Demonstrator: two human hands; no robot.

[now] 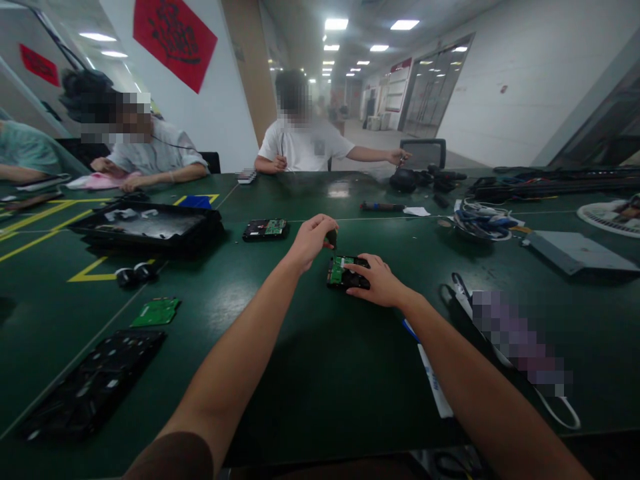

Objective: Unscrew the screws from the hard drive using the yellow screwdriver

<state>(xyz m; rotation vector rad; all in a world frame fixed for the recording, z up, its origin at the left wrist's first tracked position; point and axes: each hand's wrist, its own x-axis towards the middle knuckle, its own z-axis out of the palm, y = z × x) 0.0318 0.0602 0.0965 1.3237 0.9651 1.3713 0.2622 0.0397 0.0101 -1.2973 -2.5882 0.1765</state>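
Note:
My left hand is closed round the dark handle of a small screwdriver. The screwdriver points down at the far left part of a hard drive, which lies on the green table with its circuit board facing up. Whether the tip sits in a screw is too small to make out. From the right, my right hand grips the drive, its fingers across the top and the thumb along the near edge. A second hard drive, also with green board showing, lies to the left, beyond my left forearm.
On the left are a black tray, a loose green circuit board and a black plastic part. A lanyard, a grey metal box and a bowl of cables lie right. A co-worker sits opposite.

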